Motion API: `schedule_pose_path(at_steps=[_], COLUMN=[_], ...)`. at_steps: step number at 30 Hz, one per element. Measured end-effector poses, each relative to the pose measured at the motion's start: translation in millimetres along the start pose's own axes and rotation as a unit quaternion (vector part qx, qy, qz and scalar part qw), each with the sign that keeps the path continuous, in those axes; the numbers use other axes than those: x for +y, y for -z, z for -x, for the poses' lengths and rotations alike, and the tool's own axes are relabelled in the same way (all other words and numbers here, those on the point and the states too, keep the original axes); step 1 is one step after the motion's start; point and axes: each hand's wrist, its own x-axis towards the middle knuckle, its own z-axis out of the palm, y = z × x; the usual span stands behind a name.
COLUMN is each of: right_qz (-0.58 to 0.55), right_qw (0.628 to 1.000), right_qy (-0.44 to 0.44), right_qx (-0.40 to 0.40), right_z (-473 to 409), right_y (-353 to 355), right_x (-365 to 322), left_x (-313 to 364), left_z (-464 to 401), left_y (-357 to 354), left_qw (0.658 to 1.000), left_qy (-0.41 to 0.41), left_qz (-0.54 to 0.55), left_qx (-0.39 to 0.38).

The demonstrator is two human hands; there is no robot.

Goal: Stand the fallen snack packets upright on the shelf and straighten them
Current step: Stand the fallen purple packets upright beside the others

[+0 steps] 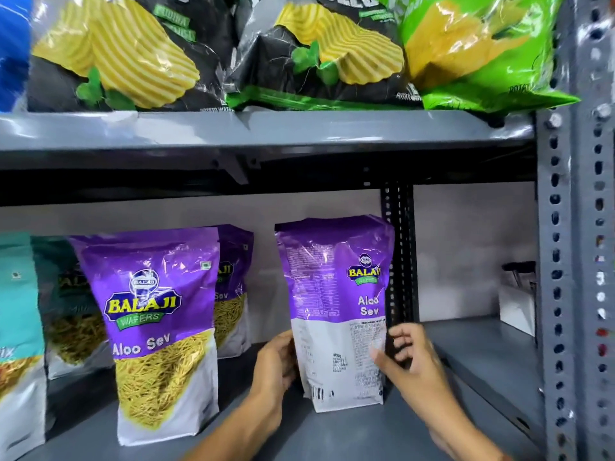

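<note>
Upright near the middle of the lower shelf (349, 434), a purple packet (336, 311) stands with its printed back facing out, its base on the grey metal. The left hand (276, 367) clasps its lower left edge, fingers curled behind the film. The right hand (412, 357) pinches the lower right edge, thumb on the front and fingers bent loosely beside it. Right of this packet the shelf lies bare as far as the perforated upright (579, 261) at the shelf's right end; a small white box (517, 311) sits in the back right corner. Left of the held packet, a gap, then a front-facing packet (159, 327) stands at the shelf's front edge, with another (233, 287) behind it. Teal packets (20, 327) crowd the left end. All are glossy, crinkled pouches with flat bottoms. On the upper shelf (266, 131), puffed chip bags (316, 51) overhang the front edge.
</note>
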Motion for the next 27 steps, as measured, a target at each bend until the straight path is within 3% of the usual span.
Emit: schedule_pose_path(at_steps=[5,9,16,19,22,27], right_qz=[0.031,0.022,0.017,-0.083,-0.182,-0.184], right_qw=[0.991,0.988,0.99,0.982,0.959,0.958], right_qy=[-0.025,-0.056,-0.079,-0.107,-0.155,-0.182], right_qx=[-0.124,-0.145,-0.113,-0.13,-0.153,-0.124], right_z=[26,20,6,-2,-9,-10], right_y=[-19,-17,-16,-7,5,9], right_x=[-1,-9,-14,-13,-12,2], left_x=[-7,-21,-31,-32,-23,-11], left_z=[-1,5,30,19,13,2], left_y=[-5,-8,-12,-6,-3,7], left_qw=[0.998,0.996,0.992,0.987,0.989,0.979], left_qy=[0.045,-0.005,-0.038,-0.072,-0.067,-0.016], left_qz=[-0.032,-0.074,-0.117,-0.14,-0.131,-0.157], left_qx=[-0.025,0.052,0.019,0.022,-0.012,-0.129])
